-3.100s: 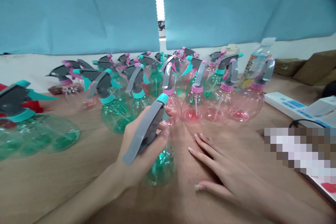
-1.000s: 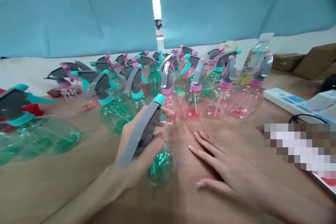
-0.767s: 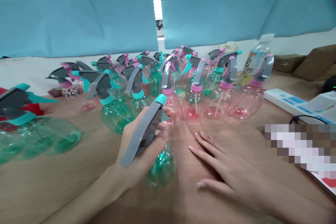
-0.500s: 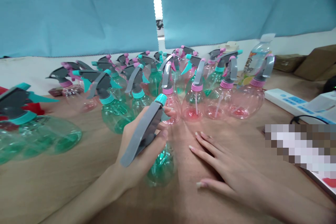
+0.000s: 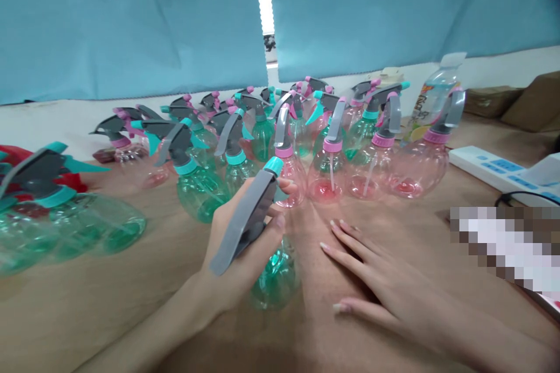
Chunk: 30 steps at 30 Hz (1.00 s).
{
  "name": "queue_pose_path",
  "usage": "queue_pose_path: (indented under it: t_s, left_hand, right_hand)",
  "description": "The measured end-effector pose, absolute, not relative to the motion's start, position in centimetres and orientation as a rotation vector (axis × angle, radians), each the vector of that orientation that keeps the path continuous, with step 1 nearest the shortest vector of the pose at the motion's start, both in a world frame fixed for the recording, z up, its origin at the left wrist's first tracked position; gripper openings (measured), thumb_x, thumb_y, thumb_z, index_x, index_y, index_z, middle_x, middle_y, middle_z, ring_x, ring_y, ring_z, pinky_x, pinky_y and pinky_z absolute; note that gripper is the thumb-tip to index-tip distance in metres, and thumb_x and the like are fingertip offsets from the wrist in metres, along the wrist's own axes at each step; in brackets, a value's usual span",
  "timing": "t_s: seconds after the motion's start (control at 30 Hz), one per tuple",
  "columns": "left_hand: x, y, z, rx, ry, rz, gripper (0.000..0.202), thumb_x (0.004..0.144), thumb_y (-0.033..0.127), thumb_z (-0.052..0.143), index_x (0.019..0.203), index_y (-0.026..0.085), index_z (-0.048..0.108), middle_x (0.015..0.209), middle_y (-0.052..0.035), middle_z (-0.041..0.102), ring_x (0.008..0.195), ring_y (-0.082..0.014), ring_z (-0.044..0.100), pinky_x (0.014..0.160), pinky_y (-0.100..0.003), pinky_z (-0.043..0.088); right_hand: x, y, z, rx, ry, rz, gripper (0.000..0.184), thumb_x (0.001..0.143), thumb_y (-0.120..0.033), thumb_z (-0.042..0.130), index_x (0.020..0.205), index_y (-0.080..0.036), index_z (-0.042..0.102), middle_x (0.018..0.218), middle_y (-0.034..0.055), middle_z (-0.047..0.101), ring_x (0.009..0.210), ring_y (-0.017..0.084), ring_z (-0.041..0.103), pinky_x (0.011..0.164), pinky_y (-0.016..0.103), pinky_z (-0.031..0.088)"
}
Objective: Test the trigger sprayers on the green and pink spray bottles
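My left hand (image 5: pixel 238 245) is wrapped round the neck of a green spray bottle (image 5: pixel 275 282) with a grey and turquoise trigger head. The bottle stands on the wooden table (image 5: pixel 306 338), its neck hidden by my fingers. To its right, my right hand (image 5: pixel 367 274) lies flat on the table with fingers spread, holding nothing. Just beyond the hands stand pink spray bottles (image 5: pixel 330 180) with grey heads and pink collars. A green spray bottle (image 5: pixel 201 192) stands past my left hand.
Several green spray bottles (image 5: pixel 100 227) cluster at the left. Many more pink and green ones fill the back. A clear drink bottle (image 5: pixel 437 87), a white power strip (image 5: pixel 503 172) with a black cable and brown boxes (image 5: pixel 534 105) are at the right. A blue cloth (image 5: pixel 131 23) hangs behind.
The whole scene has shifted slightly right in view. My left hand keeps its hold on the green spray bottle, and my right hand stays flat on the table.
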<state>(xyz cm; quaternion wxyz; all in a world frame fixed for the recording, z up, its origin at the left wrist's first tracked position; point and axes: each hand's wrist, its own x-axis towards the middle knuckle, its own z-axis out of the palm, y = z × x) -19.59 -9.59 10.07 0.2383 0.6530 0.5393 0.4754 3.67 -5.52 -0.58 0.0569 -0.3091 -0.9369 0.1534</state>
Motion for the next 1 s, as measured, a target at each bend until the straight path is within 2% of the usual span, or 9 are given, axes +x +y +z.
queue_pose_path:
  t_s: [0.2, 0.4, 0.53, 0.63, 0.73, 0.9, 1.0]
  left_hand:
    - [-20.02, -9.65, 9.64, 1.825, 1.467, 1.311, 0.025, 0.082, 0.017, 0.053, 0.105, 0.022, 0.062, 0.096, -0.0012, 0.069, 0.073, -0.0140, 0.064, 0.062, -0.023, 0.053]
    - [-19.93, -9.69, 9.85, 1.846, 1.469, 1.352, 0.029, 0.079, 0.014, 0.056, 0.105, 0.023, 0.065, 0.092, -0.0007, 0.069, 0.075, -0.0149, 0.064, 0.068, -0.025, 0.054]
    - [-19.81, -9.82, 9.85, 1.791, 1.478, 1.304, 0.027, 0.080, 0.016, 0.056, 0.105, 0.022, 0.064, 0.085, -0.0001, 0.068, 0.069, -0.0145, 0.062, 0.063, -0.024, 0.052]
    - [-19.86, -9.91, 9.79, 1.760, 1.487, 1.288, 0.029, 0.081, 0.016, 0.055, 0.107, 0.022, 0.063, 0.095, -0.0018, 0.069, 0.072, -0.0143, 0.062, 0.065, -0.025, 0.052]
    - [-19.93, -9.86, 9.74, 1.774, 1.455, 1.304, 0.031, 0.080, 0.015, 0.056, 0.109, 0.023, 0.063, 0.096, -0.0021, 0.069, 0.079, -0.0157, 0.063, 0.073, -0.027, 0.052]
    - [-19.65, -9.84, 9.94, 1.757, 1.422, 1.300, 0.033, 0.082, 0.017, 0.054, 0.113, 0.023, 0.063, 0.111, -0.0052, 0.068, 0.074, -0.0148, 0.062, 0.066, -0.027, 0.052]
    - [-19.37, -9.89, 10.14, 1.821, 1.482, 1.304, 0.031, 0.083, 0.017, 0.050, 0.111, 0.022, 0.063, 0.114, -0.0062, 0.068, 0.081, -0.0162, 0.064, 0.070, -0.028, 0.054]
  right_hand:
    - [3.58, -5.52, -0.65, -0.938, -2.829, 0.483, 0.074, 0.092, -0.066, 0.042, 0.151, -0.025, 0.025, 0.158, 0.0085, 0.013, 0.144, 0.034, 0.013, 0.112, 0.056, 0.027]
    - [3.69, -5.55, -0.89, -0.928, -2.811, 0.457, 0.073, 0.092, -0.064, 0.044, 0.151, -0.025, 0.025, 0.158, 0.0090, 0.014, 0.144, 0.035, 0.014, 0.112, 0.056, 0.030]
    - [3.63, -5.53, -0.72, -0.929, -2.823, 0.473, 0.074, 0.092, -0.065, 0.043, 0.151, -0.024, 0.027, 0.158, 0.0094, 0.014, 0.144, 0.035, 0.015, 0.112, 0.055, 0.030]
    - [3.62, -5.56, -0.73, -0.927, -2.809, 0.473, 0.074, 0.092, -0.065, 0.045, 0.151, -0.025, 0.027, 0.159, 0.0083, 0.014, 0.144, 0.034, 0.015, 0.113, 0.055, 0.029]
    - [3.62, -5.59, -0.70, -0.929, -2.813, 0.456, 0.073, 0.092, -0.064, 0.044, 0.151, -0.026, 0.025, 0.159, 0.0073, 0.014, 0.145, 0.033, 0.014, 0.113, 0.055, 0.028]
    - [3.55, -5.50, -0.41, -0.942, -2.857, 0.449, 0.075, 0.092, -0.067, 0.039, 0.151, -0.024, 0.023, 0.158, 0.0087, 0.012, 0.145, 0.033, 0.012, 0.112, 0.055, 0.027]
    - [3.54, -5.44, -0.40, -0.942, -2.858, 0.449, 0.075, 0.092, -0.067, 0.039, 0.152, -0.025, 0.022, 0.158, 0.0084, 0.011, 0.145, 0.033, 0.011, 0.113, 0.056, 0.027]
